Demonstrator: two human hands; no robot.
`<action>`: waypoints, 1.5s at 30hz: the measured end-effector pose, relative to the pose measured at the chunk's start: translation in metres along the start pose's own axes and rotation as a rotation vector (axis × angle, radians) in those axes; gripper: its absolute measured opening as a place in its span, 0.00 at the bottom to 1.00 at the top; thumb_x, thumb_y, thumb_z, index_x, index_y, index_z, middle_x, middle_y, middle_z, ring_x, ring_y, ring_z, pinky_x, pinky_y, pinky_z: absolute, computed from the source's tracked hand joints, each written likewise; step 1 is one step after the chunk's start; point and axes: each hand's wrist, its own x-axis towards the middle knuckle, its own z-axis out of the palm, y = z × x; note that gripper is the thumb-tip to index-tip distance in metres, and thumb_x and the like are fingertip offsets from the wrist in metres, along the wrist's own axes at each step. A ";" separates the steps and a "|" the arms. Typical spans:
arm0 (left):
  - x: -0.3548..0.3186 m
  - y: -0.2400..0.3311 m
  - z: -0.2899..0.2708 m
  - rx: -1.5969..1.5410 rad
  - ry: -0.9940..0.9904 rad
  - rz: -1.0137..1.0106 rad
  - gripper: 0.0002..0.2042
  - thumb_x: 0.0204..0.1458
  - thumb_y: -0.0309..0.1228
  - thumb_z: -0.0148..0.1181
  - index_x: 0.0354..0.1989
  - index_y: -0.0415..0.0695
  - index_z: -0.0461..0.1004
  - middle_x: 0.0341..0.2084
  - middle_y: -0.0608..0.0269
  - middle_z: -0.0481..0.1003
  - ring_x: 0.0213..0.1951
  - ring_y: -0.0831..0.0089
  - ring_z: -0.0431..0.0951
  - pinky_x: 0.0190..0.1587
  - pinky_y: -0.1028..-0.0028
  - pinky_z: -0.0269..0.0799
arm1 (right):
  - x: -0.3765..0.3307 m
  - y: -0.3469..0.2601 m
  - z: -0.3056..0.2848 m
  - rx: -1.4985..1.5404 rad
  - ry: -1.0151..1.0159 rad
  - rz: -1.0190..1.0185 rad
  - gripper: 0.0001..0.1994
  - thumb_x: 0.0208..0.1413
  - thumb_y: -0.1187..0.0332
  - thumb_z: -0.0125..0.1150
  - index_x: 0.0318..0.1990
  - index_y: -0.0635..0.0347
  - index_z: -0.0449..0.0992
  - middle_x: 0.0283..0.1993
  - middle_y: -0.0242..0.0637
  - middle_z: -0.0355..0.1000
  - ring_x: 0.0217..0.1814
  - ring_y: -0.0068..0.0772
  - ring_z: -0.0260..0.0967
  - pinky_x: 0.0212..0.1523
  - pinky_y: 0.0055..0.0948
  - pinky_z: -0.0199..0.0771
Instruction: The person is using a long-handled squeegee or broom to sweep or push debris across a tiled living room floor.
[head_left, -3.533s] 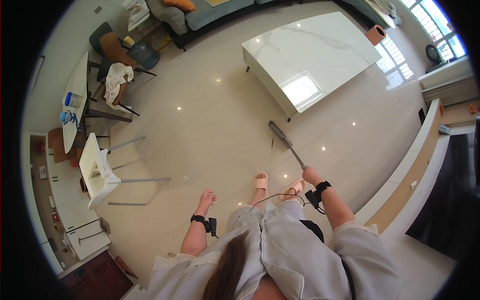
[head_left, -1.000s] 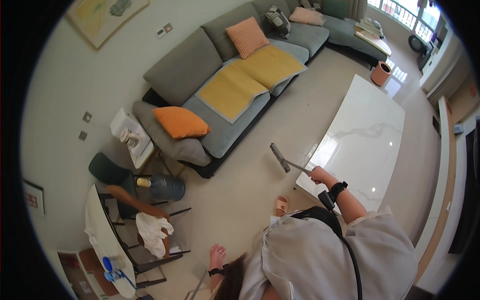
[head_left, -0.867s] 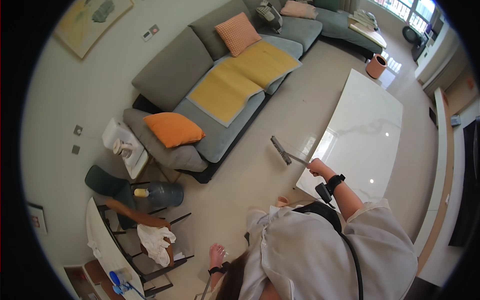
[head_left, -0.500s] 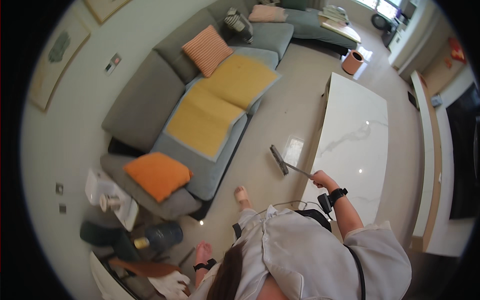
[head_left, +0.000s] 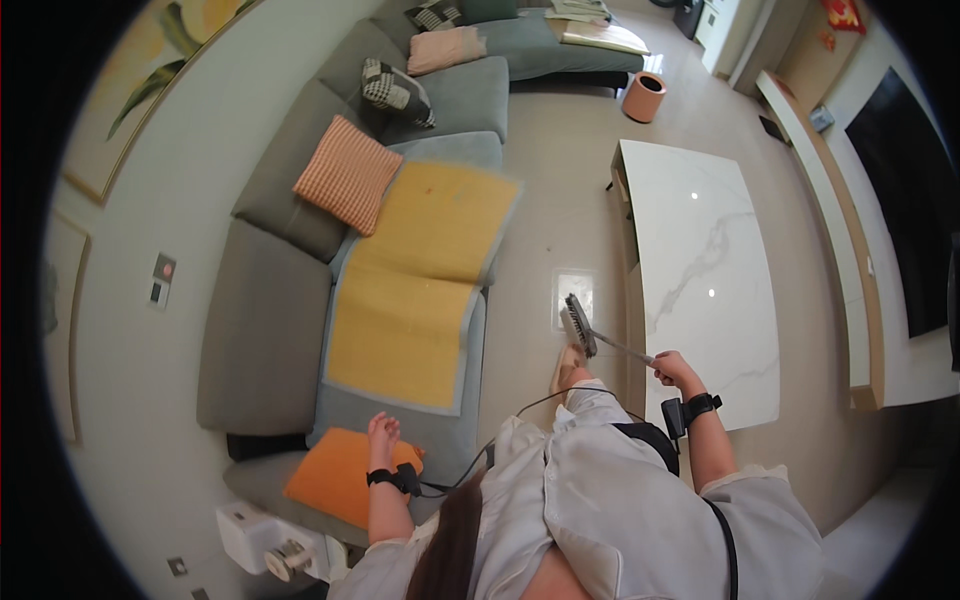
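My right hand (head_left: 675, 370) is closed around the grey handle of a brush (head_left: 579, 325) with a dark bristled head. The handle slants left from my fist, over the edge of the white marble-look coffee table (head_left: 690, 260). The brush head appears over the floor between table and sofa, near my foot; whether it touches the floor I cannot tell. My left hand (head_left: 382, 436) is raised above the grey sofa (head_left: 265, 330), its fingers loosely apart and holding nothing. Beside it are an orange cushion (head_left: 335, 480) and a yellow mat with grey borders (head_left: 410, 330).
A striped cushion (head_left: 348, 175) leans on the sofa back. Farther off stand a pink bin (head_left: 644, 97) and the sofa's far section. A long low console (head_left: 835, 230) runs along the right wall below a dark screen (head_left: 905, 200). A white appliance (head_left: 250, 535) sits at lower left.
I have stepped forward, so the sofa and table sit lower and farther left in view. My left hand has come up from low by the floor to over the sofa. The brush stays in my right hand.
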 end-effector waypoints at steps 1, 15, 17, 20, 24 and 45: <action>0.017 0.012 0.022 0.049 -0.049 0.003 0.10 0.46 0.31 0.44 0.37 0.47 0.60 0.25 0.66 0.66 0.29 0.77 0.67 0.30 0.77 0.61 | 0.009 -0.007 -0.003 0.011 0.003 0.005 0.04 0.41 0.75 0.46 0.20 0.66 0.64 0.13 0.34 0.57 0.07 0.18 0.47 0.05 0.18 0.44; 0.120 0.065 0.273 0.619 -0.321 -0.076 0.13 0.43 0.31 0.43 0.40 0.47 0.60 0.26 0.65 0.68 0.31 0.76 0.68 0.30 0.77 0.61 | 0.155 -0.202 -0.087 -0.435 0.107 -0.169 0.18 0.38 0.70 0.48 0.41 0.63 0.65 0.18 0.38 0.66 0.15 0.28 0.63 0.14 0.26 0.64; 0.118 0.091 0.307 0.617 -0.295 -0.110 0.13 0.44 0.32 0.42 0.40 0.48 0.60 0.28 0.65 0.67 0.31 0.76 0.68 0.30 0.77 0.62 | 0.161 -0.217 -0.094 -0.490 0.093 -0.195 0.18 0.38 0.70 0.48 0.41 0.63 0.64 0.19 0.39 0.66 0.16 0.29 0.63 0.16 0.25 0.64; 0.144 0.122 0.354 0.555 -0.292 -0.065 0.13 0.44 0.32 0.42 0.41 0.49 0.60 0.28 0.66 0.68 0.32 0.77 0.68 0.30 0.78 0.61 | 0.179 -0.245 -0.112 -0.481 0.128 -0.255 0.18 0.38 0.70 0.47 0.42 0.63 0.64 0.21 0.42 0.67 0.17 0.30 0.64 0.16 0.26 0.64; 0.200 0.152 0.409 0.600 -0.313 -0.086 0.14 0.43 0.32 0.43 0.41 0.47 0.61 0.28 0.67 0.68 0.32 0.78 0.68 0.30 0.78 0.61 | 0.217 -0.283 -0.126 -0.311 0.151 -0.204 0.21 0.38 0.70 0.47 0.45 0.62 0.61 0.23 0.43 0.68 0.18 0.30 0.64 0.16 0.27 0.64; 0.489 0.421 0.719 0.619 -0.439 0.197 0.11 0.46 0.29 0.41 0.40 0.46 0.61 0.29 0.69 0.68 0.31 0.79 0.68 0.31 0.80 0.61 | 0.449 -0.588 -0.186 -0.022 0.328 -0.096 0.23 0.37 0.73 0.46 0.47 0.66 0.58 0.20 0.40 0.66 0.15 0.26 0.62 0.13 0.23 0.62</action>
